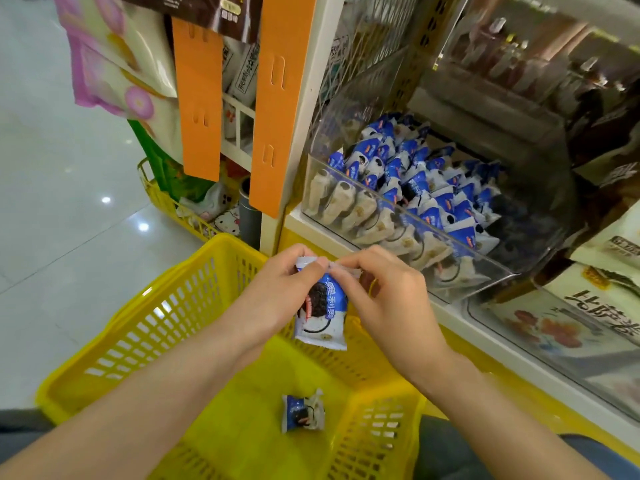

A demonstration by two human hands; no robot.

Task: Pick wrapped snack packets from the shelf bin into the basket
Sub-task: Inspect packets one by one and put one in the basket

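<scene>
A blue-and-white wrapped snack packet (323,313) hangs over the yellow basket (145,327). My left hand (277,292) and my right hand (388,296) both pinch its top seam, one at each side. A second packet of the same kind (302,412) lies on the basket floor. To the upper right, the clear shelf bin (460,247) holds several more blue-and-white packets (415,178), with cream-coloured ones along its front wall.
An orange shelf upright (277,109) stands just beyond the basket. Another yellow basket (166,202) with small goods sits on the floor behind. Larger snack bags (588,320) lie in a clear bin at the right. Pale tiled floor spreads to the left.
</scene>
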